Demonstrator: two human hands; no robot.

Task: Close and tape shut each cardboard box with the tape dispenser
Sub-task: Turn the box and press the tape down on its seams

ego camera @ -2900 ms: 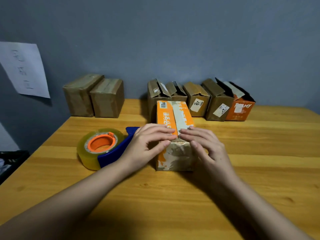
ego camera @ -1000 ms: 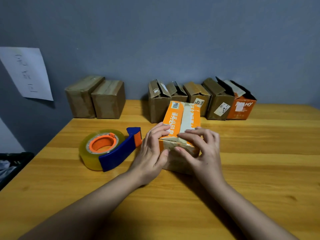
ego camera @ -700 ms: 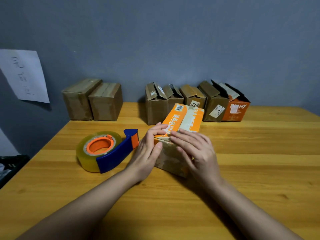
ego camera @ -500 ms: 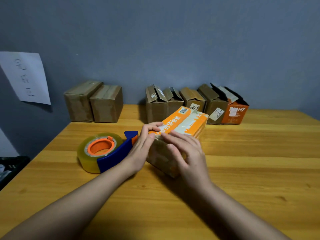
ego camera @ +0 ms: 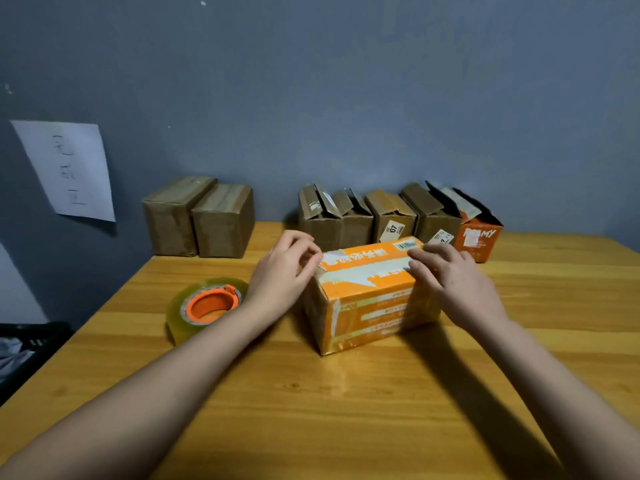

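1. On the wooden table (ego camera: 346, 410), the orange box (ego camera: 367, 303) is sitting near the middle, flaps closed, long side facing the camera.
2. Left hand (ego camera: 280, 275) is resting against the box's left end, fingers curled at the top corner; whether they are pinching anything, I cannot tell.
3. Right hand (ego camera: 453, 282) is lying on the box's right top, fingers fairly straight.
4. Tape dispenser (ego camera: 207, 306) is lying just left, partly behind the left forearm.
5. Open brown boxes (ego camera: 356, 220) are lining the wall behind; two sealed boxes (ego camera: 201, 220) are standing further left.

A blue-grey wall (ego camera: 346, 98) rises behind the wooden plank surface (ego camera: 346, 410); a handwritten paper sheet (ego camera: 67, 169) hangs at left.
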